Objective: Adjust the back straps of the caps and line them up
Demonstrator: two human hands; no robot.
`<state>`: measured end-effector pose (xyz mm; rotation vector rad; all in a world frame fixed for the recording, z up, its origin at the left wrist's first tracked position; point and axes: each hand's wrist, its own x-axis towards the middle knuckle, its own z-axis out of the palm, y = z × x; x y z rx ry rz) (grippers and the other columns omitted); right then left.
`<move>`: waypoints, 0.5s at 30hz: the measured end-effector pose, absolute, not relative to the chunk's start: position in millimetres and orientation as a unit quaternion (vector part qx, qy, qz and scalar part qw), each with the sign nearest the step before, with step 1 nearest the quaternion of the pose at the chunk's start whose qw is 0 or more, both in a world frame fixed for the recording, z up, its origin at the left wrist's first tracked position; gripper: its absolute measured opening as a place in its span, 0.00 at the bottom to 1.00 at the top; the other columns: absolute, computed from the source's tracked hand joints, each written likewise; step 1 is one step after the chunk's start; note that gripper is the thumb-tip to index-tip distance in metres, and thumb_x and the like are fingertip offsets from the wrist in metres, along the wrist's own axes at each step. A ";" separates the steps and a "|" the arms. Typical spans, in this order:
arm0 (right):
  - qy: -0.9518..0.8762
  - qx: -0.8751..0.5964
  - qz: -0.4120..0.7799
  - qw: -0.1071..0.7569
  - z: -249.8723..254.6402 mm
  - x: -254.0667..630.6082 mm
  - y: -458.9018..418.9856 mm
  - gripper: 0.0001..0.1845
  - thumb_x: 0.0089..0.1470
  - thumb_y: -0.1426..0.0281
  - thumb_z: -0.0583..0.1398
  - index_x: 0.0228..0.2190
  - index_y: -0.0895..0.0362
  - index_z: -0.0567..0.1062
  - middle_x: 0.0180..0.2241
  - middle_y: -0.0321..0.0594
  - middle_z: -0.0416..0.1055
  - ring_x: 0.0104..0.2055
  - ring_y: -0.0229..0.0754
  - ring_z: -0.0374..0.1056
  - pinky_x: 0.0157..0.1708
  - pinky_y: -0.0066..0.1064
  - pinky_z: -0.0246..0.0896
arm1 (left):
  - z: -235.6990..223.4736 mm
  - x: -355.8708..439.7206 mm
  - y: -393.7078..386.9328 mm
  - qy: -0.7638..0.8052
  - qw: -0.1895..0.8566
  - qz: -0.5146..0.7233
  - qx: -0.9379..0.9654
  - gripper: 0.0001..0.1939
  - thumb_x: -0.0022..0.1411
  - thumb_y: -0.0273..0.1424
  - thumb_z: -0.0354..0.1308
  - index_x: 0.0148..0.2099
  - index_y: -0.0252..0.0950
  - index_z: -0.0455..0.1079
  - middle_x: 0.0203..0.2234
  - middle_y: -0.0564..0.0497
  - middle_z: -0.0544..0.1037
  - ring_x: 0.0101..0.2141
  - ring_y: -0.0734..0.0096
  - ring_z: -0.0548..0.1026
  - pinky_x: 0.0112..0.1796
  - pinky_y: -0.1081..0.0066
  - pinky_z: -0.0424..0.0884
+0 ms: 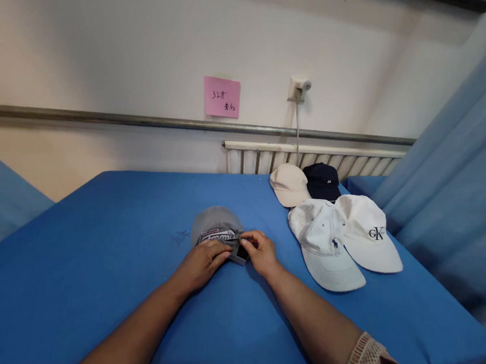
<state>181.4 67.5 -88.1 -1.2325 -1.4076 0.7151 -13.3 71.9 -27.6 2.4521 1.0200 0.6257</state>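
A grey baseball cap (216,216) with white lettering lies on the blue-covered table, its brim toward the far left and its back toward me. At the cap's near left edge, my left hand (204,262) is closed on it with bent fingers. My right hand (263,254) pinches the strap at the back right of the cap between thumb and forefinger. The dark inside of the cap shows between my hands. My fingers hide part of the strap and its fastening.
To the right rest a pale blue cap (319,232), a white cap (364,220), a cream cap (289,182) and a navy cap (321,177). Behind the blue table cover (133,210) are a metal rail (153,122) and a radiator (263,158). A blue curtain (464,144) hangs at right.
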 end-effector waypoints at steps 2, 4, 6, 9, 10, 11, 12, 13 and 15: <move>-0.600 -0.514 0.298 0.536 -88.6 182.6 67.6 0.10 0.55 0.72 0.58 0.38 0.54 0.78 0.38 0.39 0.74 0.39 0.41 0.71 0.43 0.35 0.67 | -27.3 -12.0 71.3 0.377 0.228 0.240 0.865 0.11 0.64 0.37 0.55 0.42 0.42 0.77 0.36 0.47 0.81 0.38 0.60 0.75 0.43 0.62 0.67; -0.618 -0.503 0.288 0.531 -87.7 183.5 66.9 0.14 0.55 0.74 0.57 0.41 0.53 0.78 0.41 0.40 0.74 0.42 0.42 0.71 0.45 0.37 0.67 | -25.8 -10.8 69.4 0.397 0.258 0.271 0.838 0.08 0.61 0.37 0.58 0.36 0.41 0.76 0.32 0.48 0.80 0.35 0.60 0.74 0.40 0.63 0.67; -0.641 -0.488 0.274 0.525 -85.9 184.0 65.6 0.17 0.55 0.77 0.56 0.44 0.52 0.77 0.43 0.41 0.74 0.44 0.42 0.70 0.49 0.38 0.66 | -23.9 -9.9 66.7 0.430 0.287 0.303 0.800 0.08 0.58 0.38 0.60 0.32 0.40 0.74 0.28 0.49 0.79 0.31 0.61 0.74 0.36 0.65 0.66; -0.672 -0.472 0.253 0.512 -81.4 185.0 63.3 0.20 0.54 0.79 0.56 0.45 0.52 0.76 0.46 0.41 0.73 0.48 0.42 0.69 0.52 0.38 0.64 | -21.7 -9.4 63.1 0.476 0.323 0.335 0.746 0.09 0.60 0.40 0.58 0.34 0.39 0.69 0.30 0.50 0.79 0.31 0.62 0.75 0.36 0.66 0.66; -0.681 -0.470 0.248 0.504 -79.3 185.6 62.4 0.20 0.53 0.80 0.57 0.46 0.52 0.76 0.46 0.41 0.73 0.49 0.42 0.69 0.52 0.38 0.63 | -21.4 -9.4 62.5 0.484 0.334 0.341 0.733 0.10 0.61 0.40 0.56 0.35 0.39 0.67 0.31 0.49 0.80 0.32 0.62 0.75 0.36 0.66 0.66; -0.689 -0.469 0.243 0.496 -76.9 186.4 61.4 0.20 0.52 0.80 0.58 0.46 0.52 0.76 0.46 0.41 0.72 0.49 0.42 0.68 0.52 0.38 0.63 | -21.5 -9.4 62.2 0.488 0.346 0.346 0.723 0.09 0.62 0.40 0.55 0.36 0.39 0.65 0.32 0.49 0.80 0.33 0.62 0.76 0.36 0.67 0.67; -0.697 -0.468 0.239 0.487 -74.4 187.4 60.4 0.21 0.51 0.81 0.59 0.46 0.52 0.75 0.46 0.41 0.72 0.49 0.42 0.68 0.52 0.38 0.63 | -22.0 -9.4 62.3 0.488 0.359 0.350 0.715 0.09 0.62 0.39 0.54 0.36 0.39 0.63 0.33 0.49 0.80 0.33 0.63 0.76 0.36 0.67 0.67; -0.706 -0.469 0.234 0.477 -71.8 188.5 59.5 0.22 0.51 0.81 0.60 0.46 0.52 0.75 0.46 0.41 0.71 0.49 0.42 0.68 0.51 0.37 0.64 | -22.8 -9.5 62.6 0.486 0.373 0.353 0.707 0.08 0.63 0.38 0.54 0.36 0.39 0.62 0.33 0.49 0.81 0.33 0.64 0.77 0.36 0.67 0.67; -0.722 -0.472 0.221 0.455 -67.2 190.8 58.0 0.21 0.51 0.81 0.60 0.46 0.51 0.75 0.46 0.40 0.71 0.48 0.42 0.68 0.49 0.37 0.64 | -24.9 -9.6 64.0 0.472 0.403 0.366 0.693 0.07 0.62 0.36 0.53 0.35 0.39 0.60 0.33 0.50 0.80 0.33 0.65 0.76 0.36 0.68 0.68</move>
